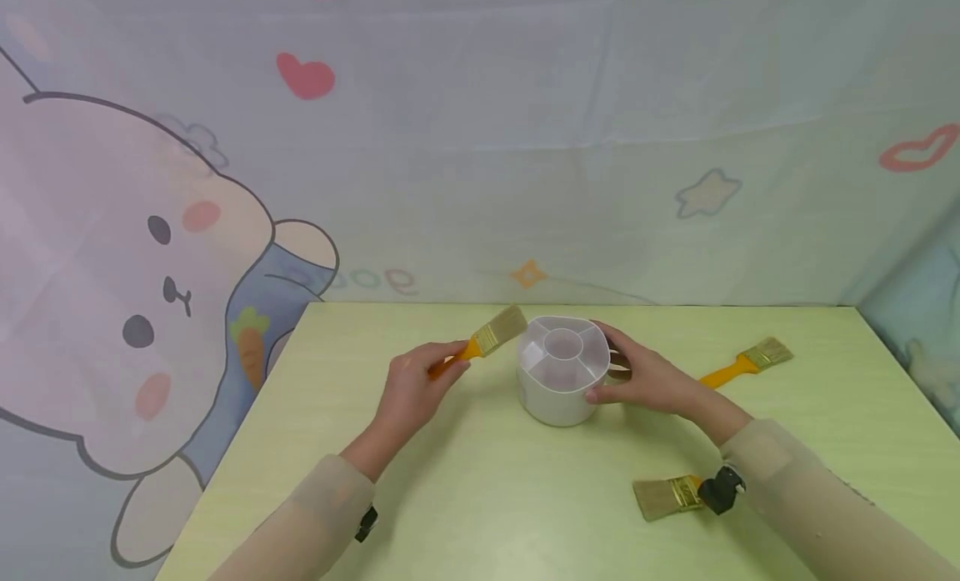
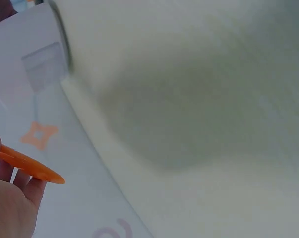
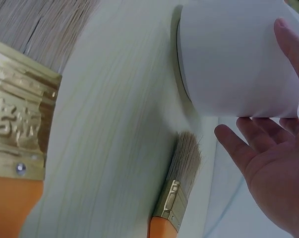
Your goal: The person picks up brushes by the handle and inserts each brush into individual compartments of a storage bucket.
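"What stands behind the table [image 1: 480, 514]?"
"A pale cloth [image 1: 480, 106], lightly creased, right across the back."
"Plain?"
"Printed: a big cartoon animal [image 1: 191, 314] at the left, a carrot [image 1: 251, 353] on its blue clothing, a red heart [image 1: 306, 76], a pale star [image 1: 708, 193]."
"And the table?"
"Yellow-green, faintly wood-grained, with a soft sheen of light toward the front."

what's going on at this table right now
A person's left hand holds a flat, orange-handled paintbrush with tan bristles up beside a round white container with dividers. Their right hand holds the right side of that container, which stands on the pale yellow-green table. Two more orange-handled brushes lie there: one farther back, one nearer the person.
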Motion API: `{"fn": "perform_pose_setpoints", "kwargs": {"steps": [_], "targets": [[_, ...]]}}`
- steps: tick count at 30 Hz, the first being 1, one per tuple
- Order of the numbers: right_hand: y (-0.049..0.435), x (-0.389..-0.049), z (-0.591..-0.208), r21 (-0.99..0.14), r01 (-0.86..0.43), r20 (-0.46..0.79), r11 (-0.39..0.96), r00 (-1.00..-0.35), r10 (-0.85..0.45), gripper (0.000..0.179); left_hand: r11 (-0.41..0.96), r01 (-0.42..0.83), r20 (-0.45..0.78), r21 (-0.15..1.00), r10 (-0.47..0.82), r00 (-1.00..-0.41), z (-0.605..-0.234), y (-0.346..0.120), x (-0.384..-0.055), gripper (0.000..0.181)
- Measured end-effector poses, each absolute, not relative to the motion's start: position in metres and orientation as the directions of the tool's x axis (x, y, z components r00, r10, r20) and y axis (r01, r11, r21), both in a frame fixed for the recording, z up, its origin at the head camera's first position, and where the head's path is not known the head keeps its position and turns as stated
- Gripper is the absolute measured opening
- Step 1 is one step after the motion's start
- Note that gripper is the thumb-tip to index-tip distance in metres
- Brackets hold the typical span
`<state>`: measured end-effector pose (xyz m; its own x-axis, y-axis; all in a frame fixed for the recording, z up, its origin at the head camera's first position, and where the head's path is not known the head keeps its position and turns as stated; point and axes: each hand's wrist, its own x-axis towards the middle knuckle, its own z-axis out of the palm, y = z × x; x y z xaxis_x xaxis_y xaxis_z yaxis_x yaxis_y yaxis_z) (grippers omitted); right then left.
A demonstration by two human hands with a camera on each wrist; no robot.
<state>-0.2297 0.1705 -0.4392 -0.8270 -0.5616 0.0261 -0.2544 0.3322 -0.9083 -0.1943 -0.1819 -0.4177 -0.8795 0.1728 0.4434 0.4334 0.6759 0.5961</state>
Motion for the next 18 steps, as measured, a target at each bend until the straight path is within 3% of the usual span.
{"fn": "perform_pose_setpoints", "kwargs": {"steps": [11,18], "targets": [[0.171,-0.227,-0.44,-0.892,-0.279,0.038,0.355,-0.83,-0.556,0.091,0.374,0.34,0.339,0.863,0.07,-0.938,-0.391,-0.141,-0.206,0.028],[0.169,-0.225,-0.439,-0.891,-0.28,0.047,0.357,-0.839,-0.542,0.092,0.228,0.297,0.294,0.927,0.049,-0.955,-0.374,-0.112,-0.212,0.028]]}}
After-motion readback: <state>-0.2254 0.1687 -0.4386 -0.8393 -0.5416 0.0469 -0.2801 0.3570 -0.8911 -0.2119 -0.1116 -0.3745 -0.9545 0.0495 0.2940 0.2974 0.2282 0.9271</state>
